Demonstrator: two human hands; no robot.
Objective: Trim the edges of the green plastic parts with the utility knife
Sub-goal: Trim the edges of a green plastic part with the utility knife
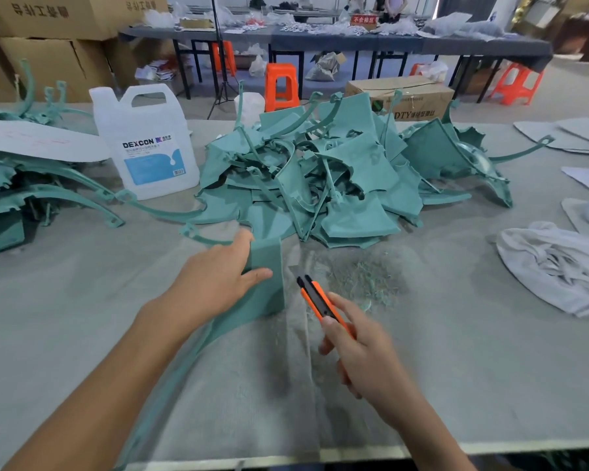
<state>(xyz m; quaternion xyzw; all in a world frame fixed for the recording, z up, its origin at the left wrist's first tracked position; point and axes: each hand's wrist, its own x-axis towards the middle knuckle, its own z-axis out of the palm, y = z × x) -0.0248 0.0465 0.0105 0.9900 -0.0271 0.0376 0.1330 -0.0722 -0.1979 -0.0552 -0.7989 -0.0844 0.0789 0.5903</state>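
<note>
Head view: left hand (215, 277) grips one green part (266, 277) upright on the table (456, 351); right hand (364, 351) clamps the orange knife (320, 300), blade just beside its edge. Shavings (361, 280) lie nearby; large untrimmed-looking pile (320, 171) remains, so probably early-to-mid task.

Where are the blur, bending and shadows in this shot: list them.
Head view: fisheye bows the near edge of the table; light is soft and even, only faint shadow beside the held green part; the utility knife and right hand look slightly smeared; far background is soft.
</note>
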